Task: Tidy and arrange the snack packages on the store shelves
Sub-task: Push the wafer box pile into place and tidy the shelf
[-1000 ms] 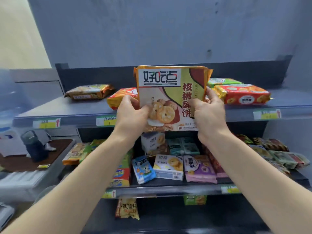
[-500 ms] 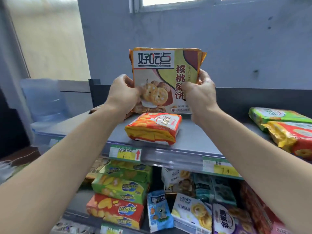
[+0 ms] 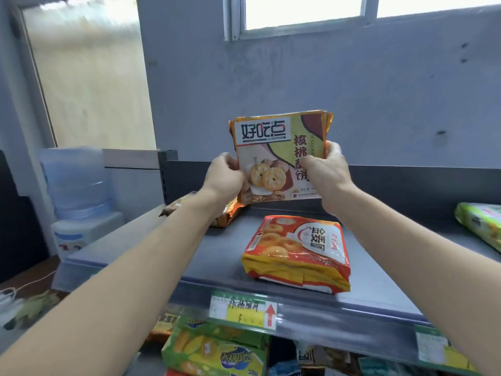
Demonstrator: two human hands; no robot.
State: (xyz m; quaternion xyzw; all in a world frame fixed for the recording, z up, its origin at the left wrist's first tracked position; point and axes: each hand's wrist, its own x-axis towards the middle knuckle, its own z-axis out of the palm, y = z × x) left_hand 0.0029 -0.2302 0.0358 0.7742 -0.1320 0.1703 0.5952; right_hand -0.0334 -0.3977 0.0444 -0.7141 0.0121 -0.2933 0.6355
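A yellow-and-green walnut cookie package [image 3: 279, 156] stands upright at the back of the grey top shelf [image 3: 189, 256]. My left hand [image 3: 226, 177] grips its lower left edge and my right hand [image 3: 324, 169] grips its right edge. In front of it an orange-and-red cookie package [image 3: 296, 252] lies flat on the shelf. Behind my left forearm another orange package [image 3: 226, 215] lies flat, mostly hidden.
A green package [image 3: 481, 223] lies at the shelf's right end. Price labels [image 3: 242, 310] line the front rail. Green and yellow packages [image 3: 214, 348] fill the shelf below. A water dispenser [image 3: 78, 196] stands to the left, the grey wall and a window [image 3: 303, 12] behind.
Both hands carried the walnut cookie package up and back, from in front of the shelves to the rear of the top shelf. My view came closer and shifted left.
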